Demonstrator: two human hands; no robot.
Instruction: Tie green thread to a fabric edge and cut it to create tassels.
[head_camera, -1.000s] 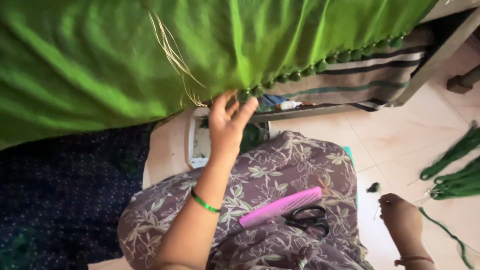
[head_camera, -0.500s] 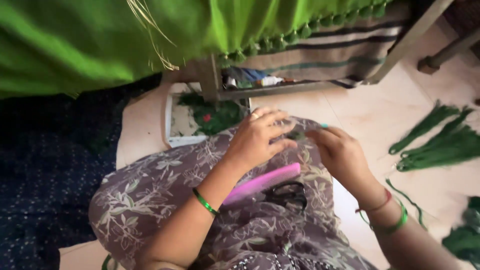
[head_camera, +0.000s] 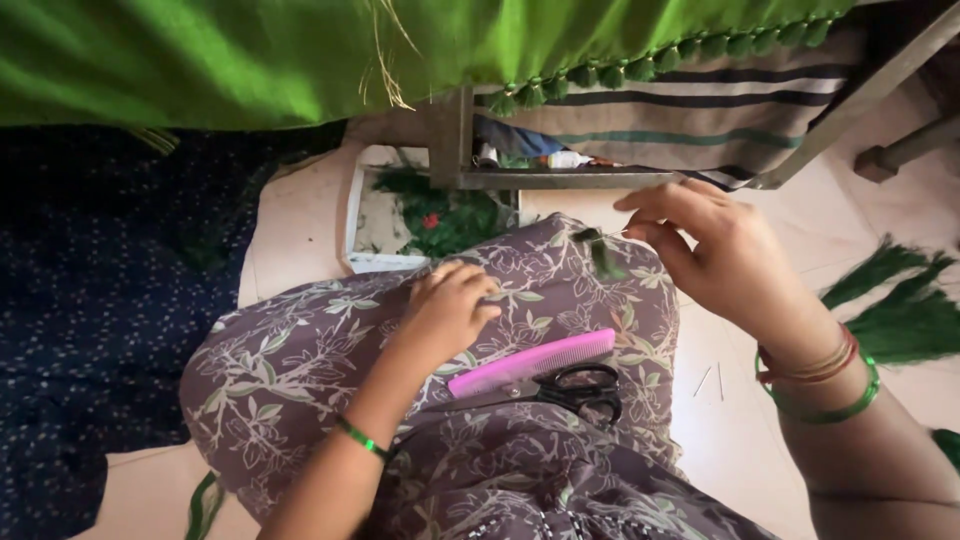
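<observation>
Two hands, one comb, one pair of scissors, one small green tuft, two loose green tassel bundles on the floor. Landmark is the comb (head_camera: 532, 362), pink, lying on the person's lap on floral purple-grey cloth (head_camera: 300, 360). Scissors (head_camera: 575, 388), black handles, lie just below the comb, touching or nearly touching it. Left hand (head_camera: 450, 310) rests on the lap just left of and above the comb, fingers curled loosely, knuckles up; cannot tell if it grips anything. Right hand (head_camera: 720, 250) is up and right of the comb, raised off the lap, thumb and fingertips pinched on the tuft (head_camera: 603, 252), which hangs at the fingertips above the comb's right end; a thin thread seems to run from the pinch, too fine to be sure. Tuft sits between the two hands, nearer the right. Green bangle on each wrist, extra red-gold ones on the right. Far above the comb, green fabric (head_camera: 250, 60) drapes across the top with a row of small tassels along its edge. Under it a metal frame (head_camera: 560, 180) with striped cloth (head_camera: 700, 120). A white tray (head_camera: 356, 250) of green scraps sits up-left of the comb. Tassel bundles (head_camera: 900, 310) lie right of the comb on pale floor. Dark dotted fabric (head_camera: 90, 300) is far left. Nothing blocks the tuft.
</observation>
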